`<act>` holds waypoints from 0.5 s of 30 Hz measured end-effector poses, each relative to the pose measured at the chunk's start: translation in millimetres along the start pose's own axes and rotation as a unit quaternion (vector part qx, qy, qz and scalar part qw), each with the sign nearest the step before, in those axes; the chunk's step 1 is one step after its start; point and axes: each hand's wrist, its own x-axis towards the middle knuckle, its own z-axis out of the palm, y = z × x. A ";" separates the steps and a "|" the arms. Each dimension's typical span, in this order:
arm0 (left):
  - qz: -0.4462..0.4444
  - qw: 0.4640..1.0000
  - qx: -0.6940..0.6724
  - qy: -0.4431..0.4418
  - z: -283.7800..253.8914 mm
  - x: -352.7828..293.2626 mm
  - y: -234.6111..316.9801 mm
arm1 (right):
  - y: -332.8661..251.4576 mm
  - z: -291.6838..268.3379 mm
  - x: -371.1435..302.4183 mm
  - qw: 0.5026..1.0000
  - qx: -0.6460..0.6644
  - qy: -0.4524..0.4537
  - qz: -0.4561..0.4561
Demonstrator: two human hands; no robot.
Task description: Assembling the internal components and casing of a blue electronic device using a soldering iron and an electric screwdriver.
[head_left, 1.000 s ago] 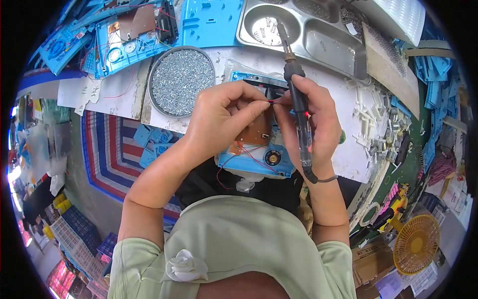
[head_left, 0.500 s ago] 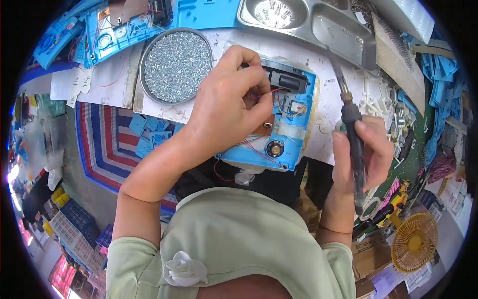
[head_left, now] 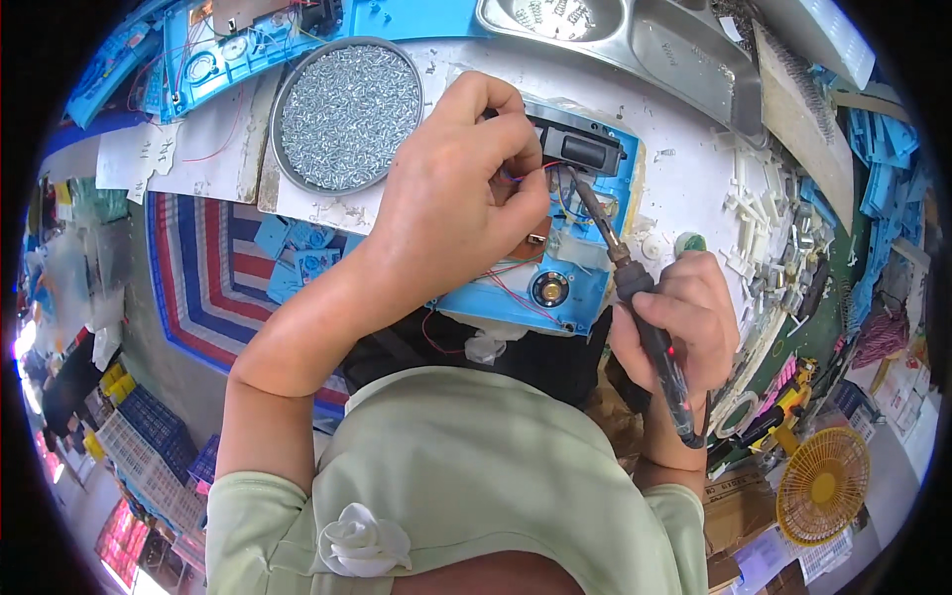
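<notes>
A blue plastic casing (head_left: 585, 309) lies open on the worktable, with a black module (head_left: 580, 152), thin red wires (head_left: 504, 288) and a round black part with a gold centre (head_left: 549, 290) inside. Over its left half, my left hand (head_left: 446, 178) is closed in a pinch on a thin wire, which shows red and blue beside the fingertips. My right hand (head_left: 694, 315) grips a soldering iron (head_left: 645, 307) by its black handle. The iron slants up and left, its tip close to the left fingertips and the wire. Whether the tip touches is too small to tell.
A round metal dish (head_left: 275, 139) of small screws stands left of the casing. Behind, a steel compartment tray (head_left: 629, 40) holds small metal pieces. White plastic parts (head_left: 754, 213) are heaped at the right. More blue casings (head_left: 397, 18) lie at the back; a yellow fan (head_left: 823, 486) stands lower right.
My right hand has brought the soldering iron left, and its tip has come from beside the tray to the casing near my left fingers. My left hand keeps its pinch, nearly still.
</notes>
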 end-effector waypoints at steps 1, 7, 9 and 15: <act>-0.002 1.000 -0.003 -0.001 0.0 0.0 -0.4 | 0.9 0.4 0.8 1.000 -0.002 -0.003 -0.005; -0.006 1.000 -0.006 -0.003 0.6 0.2 -0.8 | 5.8 3.4 -0.2 1.000 -0.004 0.004 -0.011; -0.005 1.000 -0.009 -0.001 0.8 0.3 -0.5 | 6.8 3.5 0.3 1.000 -0.010 -0.003 -0.017; -0.003 1.000 -0.011 0.006 1.1 -0.2 0.2 | 10.0 0.0 0.4 0.997 -0.052 -0.031 -0.054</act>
